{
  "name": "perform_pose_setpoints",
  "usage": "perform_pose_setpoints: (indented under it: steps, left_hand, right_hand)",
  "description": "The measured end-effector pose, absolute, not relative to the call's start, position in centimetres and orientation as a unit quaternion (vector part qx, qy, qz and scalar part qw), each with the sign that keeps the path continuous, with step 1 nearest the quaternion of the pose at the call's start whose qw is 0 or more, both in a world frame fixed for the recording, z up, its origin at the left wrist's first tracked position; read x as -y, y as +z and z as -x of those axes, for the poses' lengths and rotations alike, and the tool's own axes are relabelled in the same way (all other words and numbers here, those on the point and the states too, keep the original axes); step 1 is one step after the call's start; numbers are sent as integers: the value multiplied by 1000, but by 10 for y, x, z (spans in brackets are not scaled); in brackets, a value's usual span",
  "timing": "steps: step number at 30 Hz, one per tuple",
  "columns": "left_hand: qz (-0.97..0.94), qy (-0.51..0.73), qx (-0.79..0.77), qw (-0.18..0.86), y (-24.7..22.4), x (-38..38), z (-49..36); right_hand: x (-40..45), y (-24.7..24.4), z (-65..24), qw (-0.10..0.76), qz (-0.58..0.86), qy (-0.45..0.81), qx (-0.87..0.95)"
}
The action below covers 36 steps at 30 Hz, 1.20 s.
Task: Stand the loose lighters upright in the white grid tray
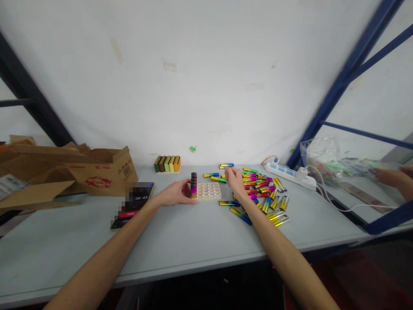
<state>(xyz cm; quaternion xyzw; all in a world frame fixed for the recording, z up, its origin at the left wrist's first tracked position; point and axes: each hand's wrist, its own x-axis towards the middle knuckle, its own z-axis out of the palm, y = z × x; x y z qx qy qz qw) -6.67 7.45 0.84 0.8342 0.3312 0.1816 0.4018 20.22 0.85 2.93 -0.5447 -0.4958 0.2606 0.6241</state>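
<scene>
A white tray (209, 190) with rows of round holes lies on the table. One row of upright shiny lighters (193, 189), purple and gold with black tops, stands at its left end. My left hand (177, 192) is closed around that end, thumb in front and fingers behind, beside the row. To the right of the tray, my right hand (235, 180) is over the far left part of a loose pile of metallic-coloured lighters (258, 183). Its fingers are curled together; what they hold, if anything, is hidden. Just beyond them lies a blue and gold lighter (226, 165).
A second tray of green, yellow and orange lighters (167, 164) stands by the wall. Left are a phone (142, 196) showing a clock and open cardboard boxes (103, 172). A white power strip (290, 175) lies right; beyond the blue frame, another person's hand (392, 177) shows.
</scene>
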Motion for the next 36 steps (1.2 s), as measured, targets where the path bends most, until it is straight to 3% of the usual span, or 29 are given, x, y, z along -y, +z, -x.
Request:
perform_pose_setpoints:
  steps: [7,14,23,30,36]
  left_hand:
    - [-829,186,-324,415,9,-74,67]
    - [-830,183,-333,407,12,-72,66]
    - [-824,175,-331,426,18,-67,65]
    - [-822,158,-312,449,25,-63,63]
    - [-831,153,-312,434,26,-62,63]
  right_hand:
    - [-11,26,-205,610,556,227,516]
    - [-10,23,-201,629,490,302,523]
    - [-10,18,-190,551,423,339,634]
    - [-7,21,-181,552,443,309,636]
    - [-7,22,-178,475,481,242,696]
